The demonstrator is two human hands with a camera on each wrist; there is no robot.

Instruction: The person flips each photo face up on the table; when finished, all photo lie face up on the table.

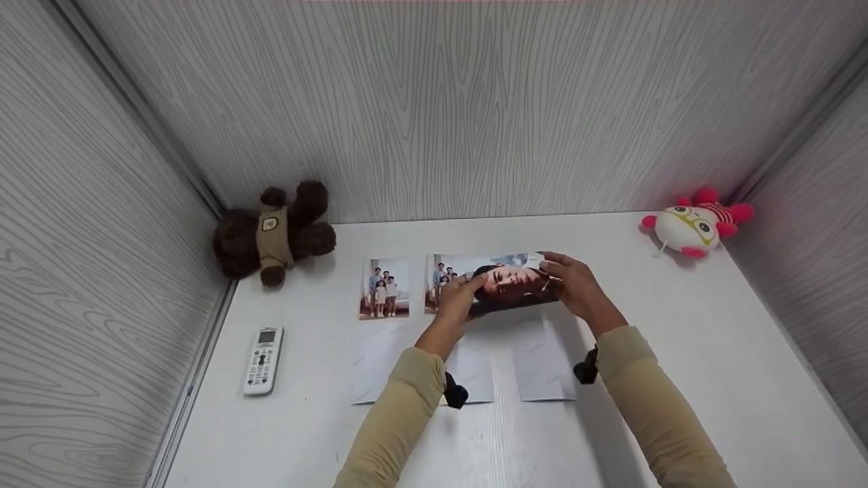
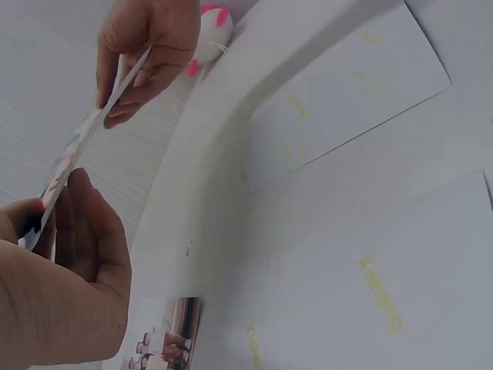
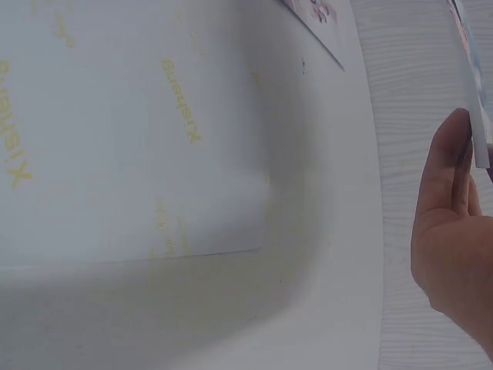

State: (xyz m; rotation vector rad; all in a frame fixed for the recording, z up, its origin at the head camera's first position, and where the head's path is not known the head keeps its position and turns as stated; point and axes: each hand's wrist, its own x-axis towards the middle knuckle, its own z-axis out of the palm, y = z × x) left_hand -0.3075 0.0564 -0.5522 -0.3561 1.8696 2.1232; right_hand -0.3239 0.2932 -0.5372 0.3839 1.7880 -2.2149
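Both hands hold one printed portrait photo (image 1: 513, 285) level above the white table (image 1: 678, 339). My left hand (image 1: 468, 288) pinches its left edge and my right hand (image 1: 557, 270) pinches its right edge. In the left wrist view the photo (image 2: 77, 150) appears edge-on between my left hand (image 2: 58, 223) and my right hand (image 2: 131, 73). The right wrist view shows my right hand (image 3: 454, 193) against the photo's edge (image 3: 474, 92). One family photo (image 1: 384, 288) lies face up; a second family photo (image 1: 442, 281) is partly hidden under the held one.
Three white face-down sheets (image 1: 542, 366) with faint yellow print (image 2: 377, 293) lie in a row under my forearms. A brown teddy bear (image 1: 274, 230) sits at the back left, a white remote (image 1: 263, 359) at the left, a white-and-pink plush toy (image 1: 692, 227) at the back right. Grey walls enclose the table.
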